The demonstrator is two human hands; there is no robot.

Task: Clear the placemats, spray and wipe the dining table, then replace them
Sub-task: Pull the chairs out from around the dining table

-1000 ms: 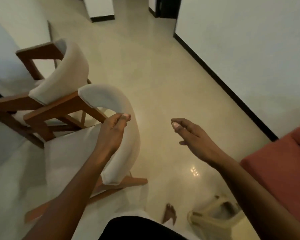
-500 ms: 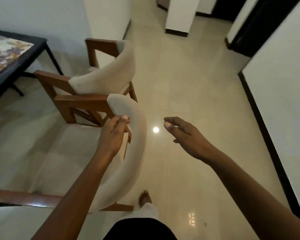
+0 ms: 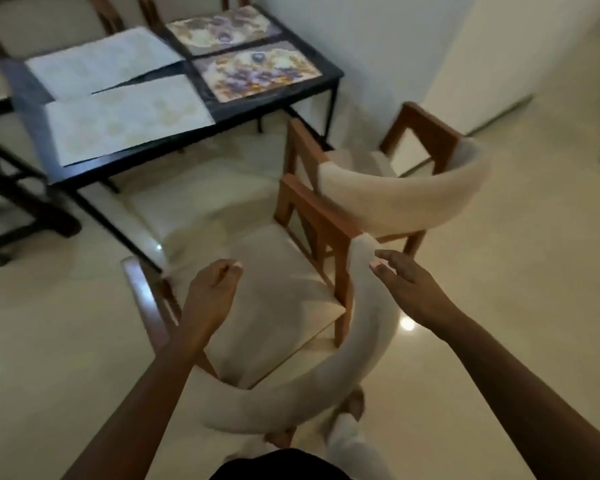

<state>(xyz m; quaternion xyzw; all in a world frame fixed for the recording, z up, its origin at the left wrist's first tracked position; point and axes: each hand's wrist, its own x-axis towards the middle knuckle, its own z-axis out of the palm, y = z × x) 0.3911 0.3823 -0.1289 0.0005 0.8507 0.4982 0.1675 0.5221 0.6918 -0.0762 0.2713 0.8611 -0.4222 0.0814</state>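
Now | left hand (image 3: 215,289) released chair back (image 3: 371,327), curled empty | right hand (image 3: 406,289) spread open beside it | placemats (image 3: 129,123) entered view

A wooden chair with a cream seat and a curved cream padded backrest (image 3: 371,341) stands between the person and the black rectangular counter (image 3: 28,88), its seat front close to the counter's near edge. The left hand (image 3: 212,289) hangs in the open space over the seat. The right hand (image 3: 409,292) is beside the backrest's end. A second wooden chair with cream padding (image 3: 395,199) blocks the counter's right corner. The glossy cream floor (image 3: 516,289) right of both chairs is open.
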